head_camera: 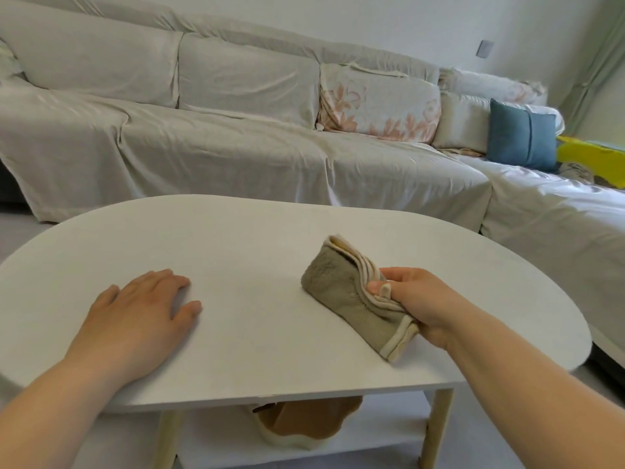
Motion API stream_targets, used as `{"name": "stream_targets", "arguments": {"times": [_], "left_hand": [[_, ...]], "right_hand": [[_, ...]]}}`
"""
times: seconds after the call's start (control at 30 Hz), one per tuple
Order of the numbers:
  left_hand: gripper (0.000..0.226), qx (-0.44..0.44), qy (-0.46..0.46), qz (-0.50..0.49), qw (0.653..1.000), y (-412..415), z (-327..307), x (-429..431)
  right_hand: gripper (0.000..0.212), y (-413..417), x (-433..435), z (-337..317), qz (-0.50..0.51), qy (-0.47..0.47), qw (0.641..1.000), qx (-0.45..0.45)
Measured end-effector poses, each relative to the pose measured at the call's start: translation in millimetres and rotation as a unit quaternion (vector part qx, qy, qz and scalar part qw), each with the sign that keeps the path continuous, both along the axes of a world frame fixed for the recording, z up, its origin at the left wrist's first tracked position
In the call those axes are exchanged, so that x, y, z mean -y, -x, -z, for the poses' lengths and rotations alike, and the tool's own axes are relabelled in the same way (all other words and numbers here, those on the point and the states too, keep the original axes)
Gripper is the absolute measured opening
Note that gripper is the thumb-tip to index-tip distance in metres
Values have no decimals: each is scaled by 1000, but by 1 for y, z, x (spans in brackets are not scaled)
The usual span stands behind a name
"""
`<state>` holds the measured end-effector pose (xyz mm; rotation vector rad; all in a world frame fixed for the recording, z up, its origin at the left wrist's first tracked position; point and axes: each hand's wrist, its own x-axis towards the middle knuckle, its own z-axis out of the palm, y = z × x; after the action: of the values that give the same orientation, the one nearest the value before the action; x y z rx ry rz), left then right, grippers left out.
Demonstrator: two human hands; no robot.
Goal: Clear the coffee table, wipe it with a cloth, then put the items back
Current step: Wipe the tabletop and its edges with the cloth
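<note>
The white oval coffee table (270, 238) fills the lower half of the head view, and its top holds only a cloth and my hands. A folded olive-green cloth (341, 292) with cream edging lies on the right part of the top. My right hand (416, 302) is shut on the cloth's right edge, thumb on top. My left hand (142, 316) rests flat on the table's left part, palm down, fingers slightly apart, holding nothing.
On the table's lower shelf (372, 434) stands a brown and cream object (304, 424), partly hidden under the top. Behind the table runs a long sofa (203, 137) under a pale cover, with a blue cushion (522, 137) and a yellow thing (592, 157) at the right.
</note>
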<state>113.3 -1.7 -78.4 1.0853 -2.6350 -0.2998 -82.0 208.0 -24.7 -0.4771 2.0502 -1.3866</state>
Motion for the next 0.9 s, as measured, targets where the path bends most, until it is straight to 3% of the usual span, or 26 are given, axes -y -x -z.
{"name": "stream_targets", "arguments": {"times": [0.1,0.2,0.23,0.3,0.37,0.4,0.53,0.67,0.9], "left_hand": [[45,-1,1,0,1000,0,-1,-1],[44,3,5,2,1000,1,-3,-4],[44,5,11,1,1000,1,-3,-5],[41,10,40,3,999,2,-6,-9],[36,1,53,15,998,4,-9,-18],[35,-14,49,30,998,8,-11,-26],[37,-89,12,107,990,35,-16,-69],[37,-101,4,155,983,59,-9,-105],[34,-122,17,138,983,67,1,-111]], "right_hand": [[50,18,-6,-4,63,-70,989,-111],[39,25,-12,-8,125,-59,945,-296],[34,21,-13,-7,98,-69,916,-382],[35,8,-10,1,-67,-150,846,-507],[43,-6,-4,16,-203,-247,792,-519],[45,-9,-3,21,-218,-274,782,-516],[43,3,-12,26,-188,-279,779,-529],[42,34,-38,27,-138,-306,789,-514],[42,106,-114,22,-8,-380,810,-447]]}}
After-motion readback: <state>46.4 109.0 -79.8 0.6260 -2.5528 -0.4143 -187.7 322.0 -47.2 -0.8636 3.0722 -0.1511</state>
